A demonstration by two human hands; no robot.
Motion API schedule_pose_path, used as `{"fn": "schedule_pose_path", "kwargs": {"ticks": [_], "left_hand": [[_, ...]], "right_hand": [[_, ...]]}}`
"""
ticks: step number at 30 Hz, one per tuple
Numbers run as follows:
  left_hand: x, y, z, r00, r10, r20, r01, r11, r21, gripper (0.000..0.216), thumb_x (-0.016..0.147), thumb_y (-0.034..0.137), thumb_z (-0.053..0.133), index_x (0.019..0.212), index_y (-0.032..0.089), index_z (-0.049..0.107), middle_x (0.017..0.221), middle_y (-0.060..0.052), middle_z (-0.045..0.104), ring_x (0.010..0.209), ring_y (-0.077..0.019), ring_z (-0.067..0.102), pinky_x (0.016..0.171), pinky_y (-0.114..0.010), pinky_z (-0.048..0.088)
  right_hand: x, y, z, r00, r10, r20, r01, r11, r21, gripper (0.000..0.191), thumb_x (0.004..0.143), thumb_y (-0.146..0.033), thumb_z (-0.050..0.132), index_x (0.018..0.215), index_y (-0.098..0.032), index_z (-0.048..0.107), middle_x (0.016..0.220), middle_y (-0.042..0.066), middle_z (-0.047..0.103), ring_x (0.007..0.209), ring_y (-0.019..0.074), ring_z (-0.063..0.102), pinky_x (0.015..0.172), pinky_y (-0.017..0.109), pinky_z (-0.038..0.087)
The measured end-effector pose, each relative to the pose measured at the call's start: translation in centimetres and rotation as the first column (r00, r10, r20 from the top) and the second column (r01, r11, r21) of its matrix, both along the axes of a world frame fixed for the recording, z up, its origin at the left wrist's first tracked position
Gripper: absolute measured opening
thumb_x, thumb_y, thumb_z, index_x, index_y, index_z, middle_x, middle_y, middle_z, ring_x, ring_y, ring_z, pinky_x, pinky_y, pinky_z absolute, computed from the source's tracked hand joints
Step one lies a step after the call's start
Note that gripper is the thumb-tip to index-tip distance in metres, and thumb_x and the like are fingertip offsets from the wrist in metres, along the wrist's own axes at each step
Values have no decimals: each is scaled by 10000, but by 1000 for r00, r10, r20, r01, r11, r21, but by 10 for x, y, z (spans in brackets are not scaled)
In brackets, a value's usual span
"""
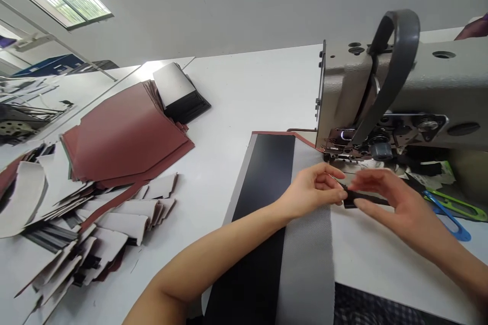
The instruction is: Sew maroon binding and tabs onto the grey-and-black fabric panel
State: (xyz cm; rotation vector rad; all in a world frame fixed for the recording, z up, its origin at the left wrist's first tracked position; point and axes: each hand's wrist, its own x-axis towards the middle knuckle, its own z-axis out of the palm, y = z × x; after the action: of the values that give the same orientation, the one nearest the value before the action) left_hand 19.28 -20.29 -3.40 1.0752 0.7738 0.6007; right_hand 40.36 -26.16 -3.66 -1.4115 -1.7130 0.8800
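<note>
The small black strip (366, 197) is pinched up between both hands over the white work table (244, 91), just near of the sewing machine's presser foot (335, 150). Left hand (312, 192): fingers curled in, thumb and fingertips closed on the strip's left end. Right hand (398, 208): fingers half open, tips at the strip. Can't tell if it's gripping or only steadying.

Under the left wrist, a long black panel (263, 177) lies beside a wide grey webbing band (307, 264), both running near to far toward the machine. Blue-handled thread snips (448, 217) and a jumble of offcuts (427, 172) sit right of the foot. Far left: maroon panels (125, 132) and white-backed cut pieces (95, 223), stacked loosely.

Risks, my read:
- Strip is short and the pinch looks light. One slip and it could drop into the offcuts and get lost.
- Fingers are close to the foot. Running the machine from here could put them at the needle.
- Right hand could catch the snips if it swings wide.
- Left forearm is close to the panel and webbing. A drag could shift their alignment.
- Loose stacks could slide if bumped, mixing pieces.
</note>
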Motion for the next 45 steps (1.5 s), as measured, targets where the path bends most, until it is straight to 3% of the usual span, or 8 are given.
{"fn": "schedule_pose_path", "kwargs": {"ticks": [5, 9, 13, 22, 25, 30, 36, 45], "left_hand": [[-15, -8, 1, 997, 8, 79, 1, 993, -117, 356, 728, 202, 848, 1031, 148, 670, 826, 14, 578, 762, -159, 735, 731, -261, 579], [-15, -16, 1, 998, -10, -54, 21, 978, 210, 138, 783, 160, 735, 917, 156, 703, 907, -16, 584, 727, -91, 635, 695, -229, 536], [-18, -21, 0, 957, 38, -289, 134, 823, 552, 111, 763, 112, 685, 804, 170, 599, 975, -25, 623, 700, -76, 554, 631, -190, 494], [-38, -12, -13, 878, 173, -446, 461, -60, 885, 201, 978, 142, 490, 889, 216, 655, 988, -12, 725, 865, -125, 647, 729, -247, 476], [-36, 8, -18, 872, 245, -424, 476, -215, 853, 167, 1006, 180, 512, 929, 220, 654, 987, -1, 730, 856, -120, 640, 725, -263, 440], [-38, 39, -24, 785, 398, -475, 566, -151, 810, 220, 1006, 126, 464, 980, 215, 663, 1027, -16, 738, 896, -146, 635, 746, -291, 424], [-57, 16, -21, 756, 358, -548, 558, 83, 825, 180, 999, 210, 514, 1084, 186, 671, 1134, -44, 729, 1055, -180, 649, 905, -316, 519], [-53, -8, -28, 762, 279, -584, 579, 109, 808, 292, 1027, 316, 481, 1209, 145, 631, 1260, -88, 681, 1336, -255, 550, 1139, -420, 481]], "right_hand": [[2, 2, -1, 954, -37, -297, -45, 963, -265, 411, 926, -568, 591, 1209, -271, 623, 1201, 99, 679, 887, 233, 708, 709, 349, 617], [-15, -3, -2, 937, 69, -342, -208, 898, -388, 421, 867, -531, 693, 1168, -241, 646, 973, 63, 702, 787, 200, 666, 679, 323, 587], [-28, -12, -7, 954, 35, -298, -156, 906, -392, 316, 810, -455, 756, 1007, -235, 643, 977, 36, 667, 849, 192, 639, 740, 308, 570], [-28, -12, -4, 937, 91, -338, -245, 859, -449, 316, 809, -500, 711, 801, -223, 559, 802, -4, 586, 695, 147, 539, 590, 259, 467], [-28, 4, -5, 994, 95, -47, -106, 939, -327, 259, 858, -463, 612, 751, -228, 591, 669, -19, 545, 604, 142, 491, 547, 265, 409], [-32, 35, -13, 932, -67, 357, 37, 995, 89, 144, 828, -335, 533, 791, -254, 646, 843, 2, 691, 746, 192, 623, 686, 319, 464], [-24, 34, -15, 938, -42, 344, 41, 999, 9, 157, 858, -345, 544, 845, -268, 679, 818, -21, 708, 624, 165, 601, 582, 299, 449], [-29, 25, -15, 919, 88, 383, -79, 996, -38, 197, 870, -355, 471, 828, -261, 639, 860, -15, 704, 765, 189, 640, 684, 330, 458]]}}
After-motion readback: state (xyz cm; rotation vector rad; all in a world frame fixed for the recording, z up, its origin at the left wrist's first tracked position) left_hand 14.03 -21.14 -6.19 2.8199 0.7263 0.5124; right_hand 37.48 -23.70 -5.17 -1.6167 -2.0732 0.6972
